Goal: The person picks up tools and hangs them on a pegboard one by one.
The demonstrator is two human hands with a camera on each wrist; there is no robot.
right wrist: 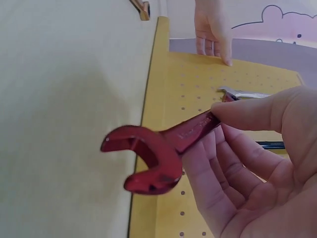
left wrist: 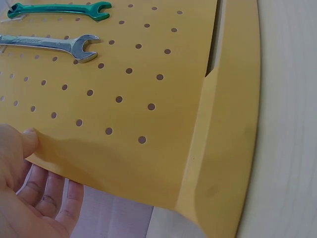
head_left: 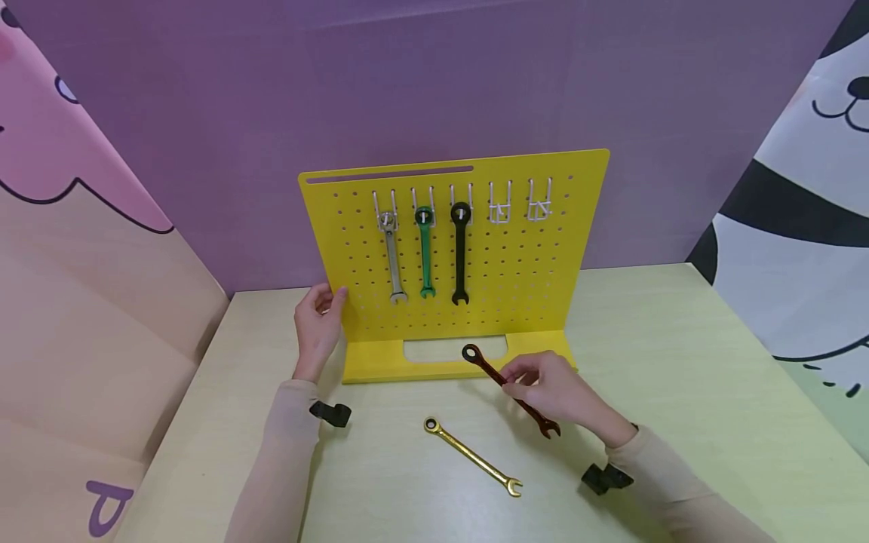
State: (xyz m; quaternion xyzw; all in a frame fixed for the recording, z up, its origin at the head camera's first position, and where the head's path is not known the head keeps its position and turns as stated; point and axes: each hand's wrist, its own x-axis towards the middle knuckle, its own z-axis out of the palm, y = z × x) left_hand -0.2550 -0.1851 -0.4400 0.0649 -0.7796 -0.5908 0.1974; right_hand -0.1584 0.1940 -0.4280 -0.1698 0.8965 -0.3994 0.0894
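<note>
My right hand (head_left: 546,385) pinches a red combination wrench (head_left: 532,413) by its shank, above the table in front of the yellow pegboard (head_left: 516,302). The ring end points up and left; in the right wrist view the open jaw of the red wrench (right wrist: 148,163) faces the camera. At the board's left edge my left hand (head_left: 319,324) holds on, thumb on the front face and fingers behind, as the left wrist view shows. On hooks hang a silver wrench (head_left: 393,264), a green wrench (head_left: 425,253) and a black wrench (head_left: 460,256).
A gold wrench (head_left: 475,456) lies on the pale table (head_left: 380,498) in front of the board. Two bare white hooks, a left one (head_left: 499,211) and a right one (head_left: 539,209), stick out at the board's upper right. Behind it rises a purple backdrop (head_left: 434,83).
</note>
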